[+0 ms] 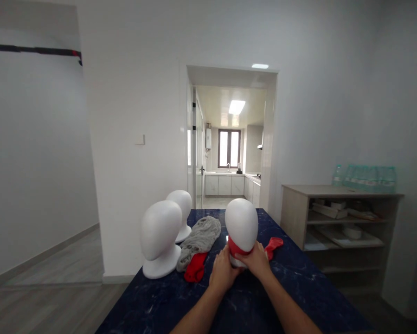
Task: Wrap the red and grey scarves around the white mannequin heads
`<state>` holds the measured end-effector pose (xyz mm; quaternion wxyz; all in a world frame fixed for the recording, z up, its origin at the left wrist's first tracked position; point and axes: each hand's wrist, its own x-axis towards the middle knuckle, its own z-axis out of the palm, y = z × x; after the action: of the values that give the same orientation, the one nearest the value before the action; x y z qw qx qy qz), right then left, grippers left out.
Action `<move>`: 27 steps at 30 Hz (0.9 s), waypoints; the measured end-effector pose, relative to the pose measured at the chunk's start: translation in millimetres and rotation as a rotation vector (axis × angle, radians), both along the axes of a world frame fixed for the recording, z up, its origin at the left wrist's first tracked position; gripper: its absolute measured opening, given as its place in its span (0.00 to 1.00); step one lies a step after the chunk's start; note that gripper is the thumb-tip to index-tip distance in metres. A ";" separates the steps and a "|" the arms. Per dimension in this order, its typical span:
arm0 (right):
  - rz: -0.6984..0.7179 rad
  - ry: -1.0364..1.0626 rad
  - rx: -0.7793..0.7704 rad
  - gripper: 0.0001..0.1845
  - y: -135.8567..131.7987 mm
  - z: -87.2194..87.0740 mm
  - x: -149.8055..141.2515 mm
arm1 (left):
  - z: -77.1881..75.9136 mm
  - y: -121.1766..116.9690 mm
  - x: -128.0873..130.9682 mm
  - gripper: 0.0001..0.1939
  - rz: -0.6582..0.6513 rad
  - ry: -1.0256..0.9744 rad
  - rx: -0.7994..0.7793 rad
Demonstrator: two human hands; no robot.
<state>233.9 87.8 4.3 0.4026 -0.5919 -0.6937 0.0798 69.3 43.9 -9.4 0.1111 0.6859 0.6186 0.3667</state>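
Observation:
A white mannequin head (241, 223) stands upright on the dark blue table. Red cloth (233, 247), perhaps a scarf, goes around its neck just under the chin. My left hand (223, 268) is closed at the left of the neck, its fingers partly hidden. From the right, my right hand (259, 260) grips the red cloth at the front, thumb across it. Beyond my right wrist lies a bit of red cloth (274, 247); whether it joins the piece on the neck cannot be seen.
Two more white mannequin heads, a near one (161, 232) and a far one (181, 208), stand at the table's left. Beside them lie a crumpled grey cloth (203, 236) and another red cloth (195, 268). A shelf unit (295, 218) with bottles (371, 178) is at right.

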 end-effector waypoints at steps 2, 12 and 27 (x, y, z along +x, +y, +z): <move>-0.066 0.006 -0.018 0.45 -1.8 3.3 -8.6 | 2.2 -1.1 -0.6 0.52 -0.001 0.033 -0.041; -0.222 -0.012 0.066 0.42 14.6 11.5 37.8 | -5.5 -4.0 3.2 0.51 -0.117 0.130 -0.071; -0.172 -0.147 0.089 0.14 74.0 11.7 83.8 | -11.2 -4.2 8.1 0.36 -0.031 0.200 -0.097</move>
<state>317.7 161.8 16.0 0.3818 -0.6352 -0.6707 -0.0296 77.4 39.7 -20.5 0.0877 0.7223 0.6331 0.2643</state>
